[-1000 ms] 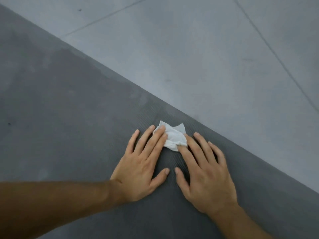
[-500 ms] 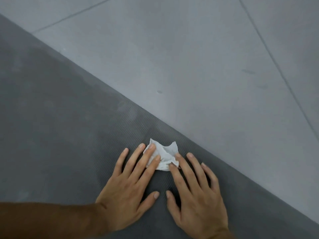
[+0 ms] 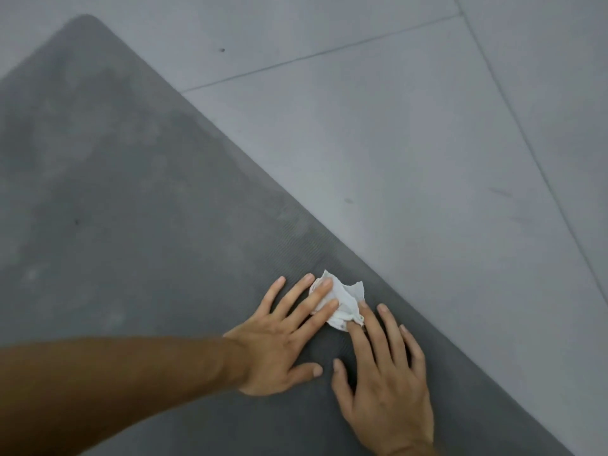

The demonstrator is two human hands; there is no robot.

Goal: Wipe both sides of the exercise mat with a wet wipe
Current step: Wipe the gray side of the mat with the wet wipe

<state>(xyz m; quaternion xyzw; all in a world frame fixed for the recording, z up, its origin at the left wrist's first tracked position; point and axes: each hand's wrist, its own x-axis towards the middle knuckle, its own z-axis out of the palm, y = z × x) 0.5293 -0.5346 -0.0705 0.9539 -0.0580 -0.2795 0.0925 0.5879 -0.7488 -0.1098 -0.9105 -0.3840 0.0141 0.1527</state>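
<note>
A dark grey ribbed exercise mat (image 3: 138, 199) lies flat on the floor and fills the left and lower part of the view. Its rounded far corner shows at the top left. A crumpled white wet wipe (image 3: 345, 299) lies on the mat close to the mat's right edge. My left hand (image 3: 286, 337) lies flat with straight fingers, two fingertips pressing the wipe's left side. My right hand (image 3: 385, 380) is also flat on the mat, its index finger pressing the wipe's lower right part. Darker damp patches mark the mat farther away.
Light grey floor tiles (image 3: 427, 143) with thin joint lines lie beyond the mat's right edge, which runs diagonally from top left to bottom right. My bare left forearm (image 3: 115, 383) crosses the lower left of the view.
Both hands and the wipe have slid along the mat's right edge, nearer to me and away from the far corner. The view has shifted, and the mat's rounded far corner now shows.
</note>
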